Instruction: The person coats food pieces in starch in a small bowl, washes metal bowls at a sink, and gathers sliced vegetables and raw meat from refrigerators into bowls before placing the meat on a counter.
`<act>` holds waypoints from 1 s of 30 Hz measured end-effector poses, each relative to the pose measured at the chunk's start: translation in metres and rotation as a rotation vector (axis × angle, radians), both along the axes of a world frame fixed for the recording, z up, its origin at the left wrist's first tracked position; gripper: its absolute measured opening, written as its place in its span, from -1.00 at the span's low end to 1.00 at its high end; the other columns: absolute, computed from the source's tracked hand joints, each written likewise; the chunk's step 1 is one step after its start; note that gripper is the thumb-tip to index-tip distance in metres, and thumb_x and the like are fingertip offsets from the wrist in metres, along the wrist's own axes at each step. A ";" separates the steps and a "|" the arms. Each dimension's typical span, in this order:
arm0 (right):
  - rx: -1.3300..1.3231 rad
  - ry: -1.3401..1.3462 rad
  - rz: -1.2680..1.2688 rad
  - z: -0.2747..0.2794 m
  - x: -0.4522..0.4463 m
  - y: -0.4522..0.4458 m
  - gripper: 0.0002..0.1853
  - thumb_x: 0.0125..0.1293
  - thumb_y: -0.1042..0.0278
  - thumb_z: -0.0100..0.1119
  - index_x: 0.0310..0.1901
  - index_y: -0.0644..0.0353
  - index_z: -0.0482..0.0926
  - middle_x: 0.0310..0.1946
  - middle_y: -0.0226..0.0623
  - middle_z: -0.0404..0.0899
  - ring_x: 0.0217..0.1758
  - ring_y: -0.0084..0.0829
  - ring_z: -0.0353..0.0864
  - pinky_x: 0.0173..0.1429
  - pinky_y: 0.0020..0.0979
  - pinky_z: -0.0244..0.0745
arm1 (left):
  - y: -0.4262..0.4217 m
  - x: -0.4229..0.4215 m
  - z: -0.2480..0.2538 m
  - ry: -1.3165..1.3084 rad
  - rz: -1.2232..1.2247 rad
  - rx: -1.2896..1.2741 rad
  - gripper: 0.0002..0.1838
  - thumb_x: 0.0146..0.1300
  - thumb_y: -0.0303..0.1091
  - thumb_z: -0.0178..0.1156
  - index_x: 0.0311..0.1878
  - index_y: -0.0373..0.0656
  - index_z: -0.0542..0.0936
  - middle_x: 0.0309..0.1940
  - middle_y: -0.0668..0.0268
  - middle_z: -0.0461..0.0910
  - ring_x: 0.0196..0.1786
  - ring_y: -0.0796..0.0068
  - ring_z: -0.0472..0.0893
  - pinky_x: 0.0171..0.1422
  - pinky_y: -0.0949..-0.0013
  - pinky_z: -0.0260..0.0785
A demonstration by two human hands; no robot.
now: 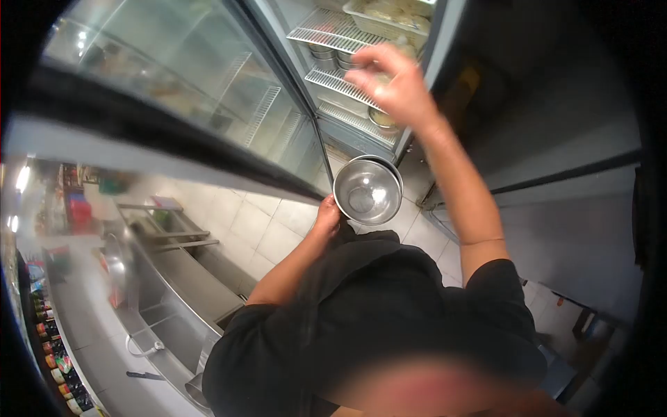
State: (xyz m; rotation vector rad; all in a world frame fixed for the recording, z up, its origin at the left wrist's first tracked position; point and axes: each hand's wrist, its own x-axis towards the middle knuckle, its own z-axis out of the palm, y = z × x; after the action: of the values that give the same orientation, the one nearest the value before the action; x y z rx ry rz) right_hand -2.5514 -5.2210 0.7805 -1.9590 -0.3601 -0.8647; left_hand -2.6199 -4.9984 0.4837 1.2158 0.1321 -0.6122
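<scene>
My left hand (pixel 328 217) grips the rim of a shiny metal bowl (pixel 368 192), with a second rim showing just behind it. The bowl is empty inside and sits low in front of my body. My right hand (pixel 389 80) is raised before the open fridge, its fingers apart and slightly blurred, holding nothing that shows. Behind it are white wire shelves (pixel 333 29) with metal containers (pixel 324 58), a white basket (pixel 385 24) of pale food, and a round bowl (pixel 381 118) on a lower shelf.
The open glass door (pixel 208 83) spans the upper left. A metal sink counter (pixel 167 320) with a knife (pixel 144 376) lies at lower left, with jars (pixel 52 347) along the edge. A dark grey cabinet (pixel 556 208) stands at right, over a tiled floor (pixel 267 222).
</scene>
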 end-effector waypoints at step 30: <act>-0.689 0.515 -0.250 0.191 0.508 -0.052 -0.80 0.23 0.24 0.14 -0.27 0.16 0.65 -0.36 -0.24 0.64 -0.36 -0.34 0.55 -0.28 -0.30 0.44 | 0.101 0.316 0.030 0.026 0.220 -0.129 -0.71 0.18 -0.64 0.13 0.00 -0.30 0.56 -0.16 0.21 0.65 -0.17 0.40 0.67 -0.11 0.34 0.59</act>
State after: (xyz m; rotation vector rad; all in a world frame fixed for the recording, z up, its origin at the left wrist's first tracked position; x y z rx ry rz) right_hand -2.0435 -5.2731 0.9714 -2.8185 -0.1066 -0.3630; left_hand -2.3036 -4.8978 0.5133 1.0522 0.2419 -0.4373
